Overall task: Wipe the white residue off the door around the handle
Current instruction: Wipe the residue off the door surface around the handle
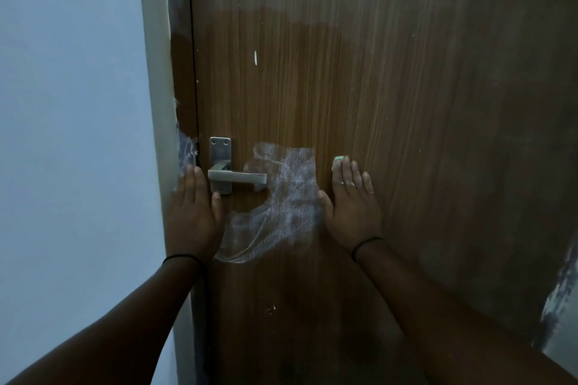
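White residue [281, 197] lies on the door [391, 72] between both hands, right of and below the handle [237, 177]. Right hand [352, 200] just beside its right edge, left hand [194, 206] at the handle; fingers straight, flat, holding nothing. No cloth visible.

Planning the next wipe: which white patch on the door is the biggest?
The white smear between the two hands, right of the handle; the frame-edge patch and the streak above are far smaller.

Brown wood-grain door [375, 87]; silver handle [236, 177]; white powdery residue [281, 206]; pale blue-grey wall [72, 134].
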### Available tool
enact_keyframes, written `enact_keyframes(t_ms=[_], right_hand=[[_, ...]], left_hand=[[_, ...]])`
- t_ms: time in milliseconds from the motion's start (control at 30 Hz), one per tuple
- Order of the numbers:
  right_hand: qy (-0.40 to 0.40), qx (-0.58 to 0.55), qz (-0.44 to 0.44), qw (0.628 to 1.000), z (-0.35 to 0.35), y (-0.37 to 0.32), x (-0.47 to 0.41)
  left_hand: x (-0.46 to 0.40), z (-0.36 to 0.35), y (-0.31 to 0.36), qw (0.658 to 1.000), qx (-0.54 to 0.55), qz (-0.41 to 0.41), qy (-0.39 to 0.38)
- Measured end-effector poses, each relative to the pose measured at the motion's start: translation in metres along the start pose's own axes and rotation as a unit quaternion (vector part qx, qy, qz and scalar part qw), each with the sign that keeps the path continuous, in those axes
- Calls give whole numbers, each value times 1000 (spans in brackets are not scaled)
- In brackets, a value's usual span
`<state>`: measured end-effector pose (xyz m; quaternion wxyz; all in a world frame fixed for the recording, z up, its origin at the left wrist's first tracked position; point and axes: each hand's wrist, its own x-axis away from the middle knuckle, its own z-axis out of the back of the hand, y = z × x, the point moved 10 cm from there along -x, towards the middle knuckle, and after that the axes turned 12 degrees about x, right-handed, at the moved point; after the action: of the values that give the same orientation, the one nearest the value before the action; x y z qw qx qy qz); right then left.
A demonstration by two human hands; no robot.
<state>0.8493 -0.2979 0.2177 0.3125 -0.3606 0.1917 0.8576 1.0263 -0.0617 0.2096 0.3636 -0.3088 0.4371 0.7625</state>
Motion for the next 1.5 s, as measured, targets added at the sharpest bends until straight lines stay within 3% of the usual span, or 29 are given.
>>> enact_keyframes(t_ms=[167, 367, 467, 633, 733, 867, 933, 1133, 1267, 1367, 1500], right_hand=[[-20, 42, 83, 995, -20, -21, 20], [-15, 33, 1, 999, -18, 23, 25], [-24, 13, 35, 999, -18, -7, 19], [-40, 67, 103, 992, -29, -5, 38], [-25, 63, 79, 995, -18, -2, 25], [-2, 28, 49, 998, 5, -28, -8], [-6, 28, 58, 998, 6, -41, -15], [-18, 69, 131, 989, -12, -38, 10], [15, 60, 73, 995, 8, -13, -12], [38, 25, 53, 998, 26, -37, -42], [17, 58, 157, 986, 12, -93, -25]], left_hand=[[6, -12, -4, 1000, -6, 8, -25], [16, -14, -20, 998, -14, 31, -51], [40, -27, -17, 997, -24, 29, -73], [51, -40, 0, 988, -79, -86, -102], [34, -38, -18, 989, -65, 5, -132], [18, -34, -39, 980, 19, 181, -80], [14, -39, -43, 969, 55, 229, -70], [-4, -50, -33, 971, 83, 217, -58], [-10, -53, -36, 970, 95, 219, -54], [-10, -55, -38, 968, 101, 223, -55], [-7, -56, -38, 964, 115, 235, -54]])
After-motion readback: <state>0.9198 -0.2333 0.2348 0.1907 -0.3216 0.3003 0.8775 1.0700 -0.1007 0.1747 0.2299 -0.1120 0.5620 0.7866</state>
